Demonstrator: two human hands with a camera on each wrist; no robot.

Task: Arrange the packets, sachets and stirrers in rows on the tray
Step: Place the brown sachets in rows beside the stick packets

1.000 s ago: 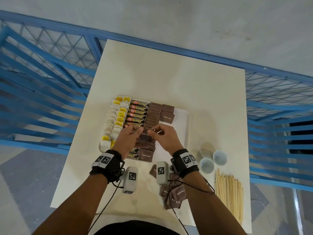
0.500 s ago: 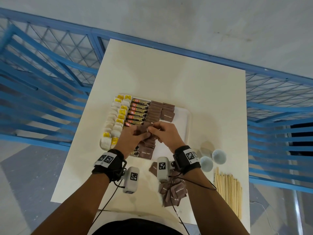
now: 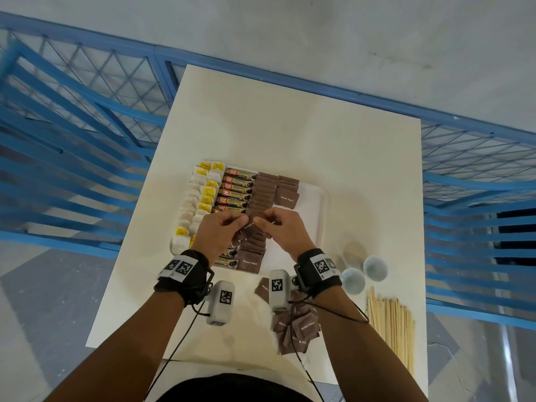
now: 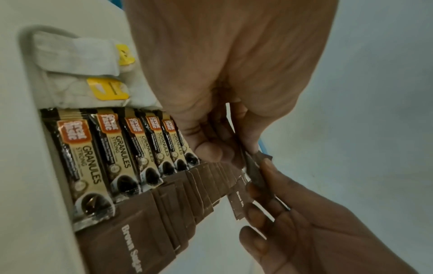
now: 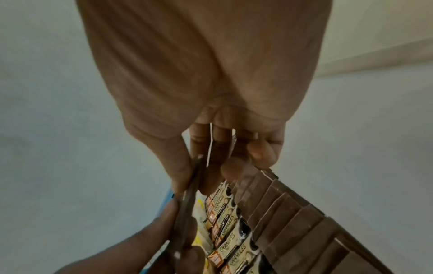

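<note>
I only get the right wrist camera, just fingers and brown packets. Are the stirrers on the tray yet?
Observer: No. The wooden stirrers lie bundled on the table, right of the tray.
Operator: Any more brown packets left to put away?
Observer: Yes, a loose pile of brown sugar sachets sits on the table, nearer the person than the tray.
Operator: Anything else out there?
Observer: Two small pale bowls stand between the tray and the stirrers.

On the tray [image 3: 314, 198], tea bags [image 3: 193, 204] lie left, coffee sticks [image 3: 236, 188] middle, sugar sachets [image 3: 262, 192] right.
</note>
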